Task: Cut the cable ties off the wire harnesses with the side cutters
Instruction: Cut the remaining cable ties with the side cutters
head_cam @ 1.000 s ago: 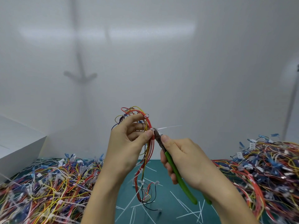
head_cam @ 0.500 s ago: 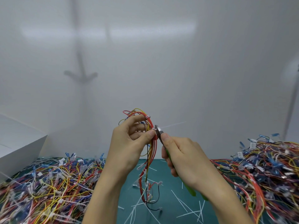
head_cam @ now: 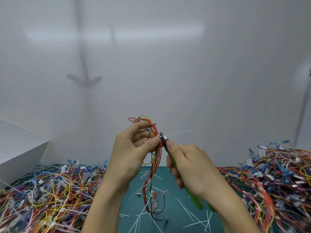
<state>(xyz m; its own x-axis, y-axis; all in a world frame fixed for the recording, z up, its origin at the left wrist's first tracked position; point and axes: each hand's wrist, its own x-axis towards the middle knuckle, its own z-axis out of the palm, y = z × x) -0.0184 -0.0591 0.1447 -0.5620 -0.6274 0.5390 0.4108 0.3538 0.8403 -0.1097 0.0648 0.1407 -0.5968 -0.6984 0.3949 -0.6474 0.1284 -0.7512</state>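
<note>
Cutting a tie is the step in hand.

Head view: the left hand (head_cam: 134,148) holds the red, yellow and black wire harness (head_cam: 155,158) upright above the teal desk (head_cam: 168,190). Thumb and fingers (head_cam: 143,127) pinch it beside a white nylon cable tie (head_cam: 158,135). The right hand (head_cam: 190,165) grips the green-handled side cutters (head_cam: 193,195), their steel tip against that tie; whether the blades are parted cannot be told.

Judgement: a squeeze is due next, clear of the insulation. A second white tie (head_cam: 152,123) waits above.

Container: a white box (head_cam: 16,148) at far left, contents hidden. A left heap of multicoloured harnesses (head_cam: 50,195) and a right heap (head_cam: 269,174) flank the desk.
</note>
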